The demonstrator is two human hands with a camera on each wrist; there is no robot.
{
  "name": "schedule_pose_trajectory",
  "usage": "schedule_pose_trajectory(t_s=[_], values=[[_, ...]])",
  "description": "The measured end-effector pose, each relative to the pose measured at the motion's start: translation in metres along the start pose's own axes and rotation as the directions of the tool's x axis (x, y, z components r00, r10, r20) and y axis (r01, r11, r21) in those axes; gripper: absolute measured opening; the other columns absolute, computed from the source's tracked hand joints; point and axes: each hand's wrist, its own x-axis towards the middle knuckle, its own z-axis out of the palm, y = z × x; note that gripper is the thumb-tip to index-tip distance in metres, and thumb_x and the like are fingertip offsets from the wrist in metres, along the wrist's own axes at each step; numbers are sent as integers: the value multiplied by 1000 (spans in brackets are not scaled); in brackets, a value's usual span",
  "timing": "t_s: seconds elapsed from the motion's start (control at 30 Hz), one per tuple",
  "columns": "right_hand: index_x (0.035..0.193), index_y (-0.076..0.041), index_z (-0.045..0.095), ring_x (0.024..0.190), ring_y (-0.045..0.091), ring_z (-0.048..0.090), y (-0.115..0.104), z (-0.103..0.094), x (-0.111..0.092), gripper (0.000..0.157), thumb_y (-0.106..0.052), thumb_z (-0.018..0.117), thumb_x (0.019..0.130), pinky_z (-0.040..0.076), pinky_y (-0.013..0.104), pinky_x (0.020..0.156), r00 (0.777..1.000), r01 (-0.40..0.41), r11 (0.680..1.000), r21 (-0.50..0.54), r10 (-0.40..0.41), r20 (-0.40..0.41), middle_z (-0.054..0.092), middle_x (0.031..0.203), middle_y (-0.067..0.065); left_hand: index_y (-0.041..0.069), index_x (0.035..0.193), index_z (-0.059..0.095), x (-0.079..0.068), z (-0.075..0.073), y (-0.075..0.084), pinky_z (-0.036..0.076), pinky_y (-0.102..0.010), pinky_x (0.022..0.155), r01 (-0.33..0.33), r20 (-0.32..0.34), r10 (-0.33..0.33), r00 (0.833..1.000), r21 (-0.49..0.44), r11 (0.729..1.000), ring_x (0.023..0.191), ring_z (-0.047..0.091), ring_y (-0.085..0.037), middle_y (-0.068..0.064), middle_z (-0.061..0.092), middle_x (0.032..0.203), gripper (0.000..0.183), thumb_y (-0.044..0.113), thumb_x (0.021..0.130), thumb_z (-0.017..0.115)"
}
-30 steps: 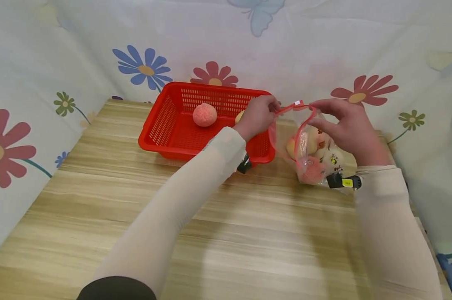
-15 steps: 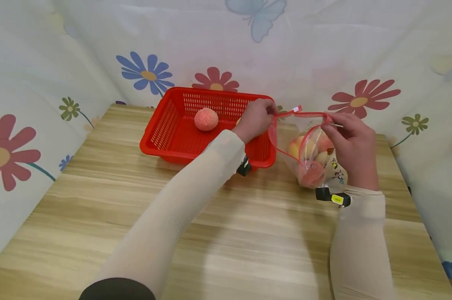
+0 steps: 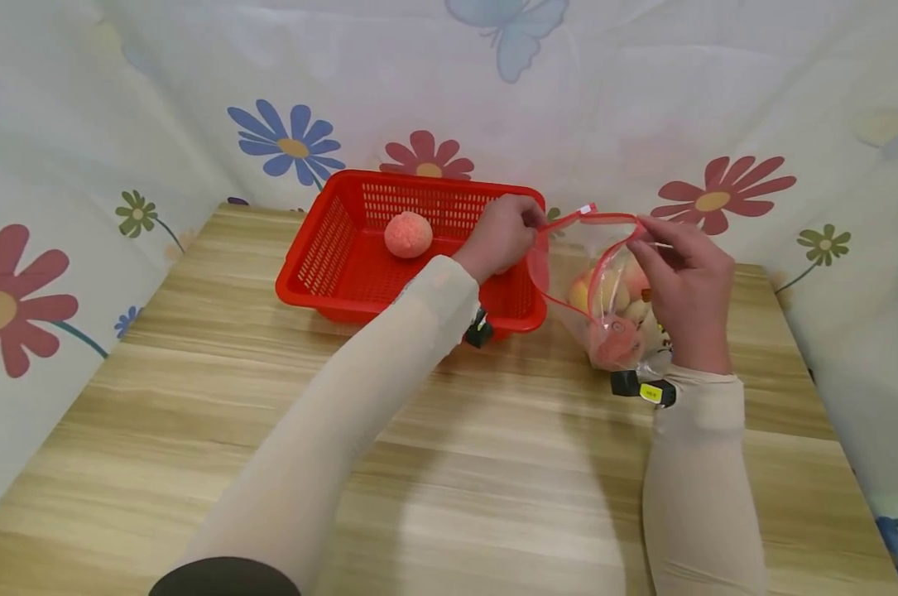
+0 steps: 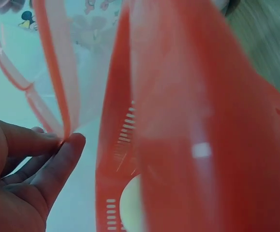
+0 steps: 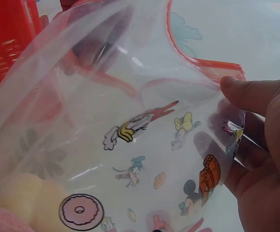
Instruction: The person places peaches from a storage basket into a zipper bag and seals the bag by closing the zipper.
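Note:
A clear zip bag (image 3: 578,265) with red edging and cartoon prints stands at the right of the basket, its mouth spread apart. My left hand (image 3: 502,234) pinches the red rim on one side between thumb and fingers, as the left wrist view shows (image 4: 19,179). On the opposite side my right hand (image 3: 690,273) pinches the rim, thumb outside in the right wrist view. Several round pink and yellow fruit-like pieces (image 3: 617,339) lie inside the bag. The red plastic basket (image 3: 300,277) is below my left hand and holds a rough pink ball (image 3: 408,235).
A pale yellow round piece (image 4: 132,205) also sits in the basket, mostly hidden by its wall. Everything stands on a wood-grain table (image 3: 449,488). A flower-printed curtain (image 3: 605,108) hangs close behind the basket and bag.
My right hand has shifted its hold on the bag's rim, and its forearm has swung left. The mouth spreads wider between both hands. My left hand stays nearly in place.

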Motion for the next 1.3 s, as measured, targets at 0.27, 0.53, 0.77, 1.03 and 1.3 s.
schedule_pose_trajectory(t_s=[0.27,0.53,0.77,1.03,1.3], values=[[114,-13,73,89,-2,63,1,5,2,28,-14,72,86,51,9,82,1000,-4,1000,27,4,-11,62,94,-23,15,119,61,-5,-17,1,57,-23,80,0,1,0,1000,24,1000,93,60,-17,1,62,114,30,13,90,67],[114,-16,73,89,-1,64,1,3,1,27,-19,72,86,51,10,82,1000,24,999,21,-24,-8,65,97,-20,12,121,61,-6,-32,3,56,-21,80,-21,-8,21,1000,33,999,91,62,-18,-2,62,118,29,14,92,64],[114,-16,73,88,-2,63,0,4,-1,28,-18,72,86,50,9,82,1000,13,1000,17,-13,-1,63,94,-23,15,120,61,-4,-47,2,55,-23,85,15,-36,-11,999,101,995,100,58,-17,0,61,121,29,19,92,64],[113,-10,73,87,-4,62,-2,5,-1,26,-9,71,86,50,8,81,1000,31,999,36,-31,-5,62,92,-25,18,120,60,0,-66,-14,55,-25,86,67,-80,-60,995,87,994,103,56,-18,0,60,121,29,26,92,64],[114,-12,73,87,-4,62,-1,7,-3,27,-12,71,87,50,9,81,1000,24,999,22,-24,2,62,94,-24,16,120,61,6,-78,-38,55,-27,88,88,-149,-76,986,71,994,106,52,-18,-1,57,129,27,22,93,63]])
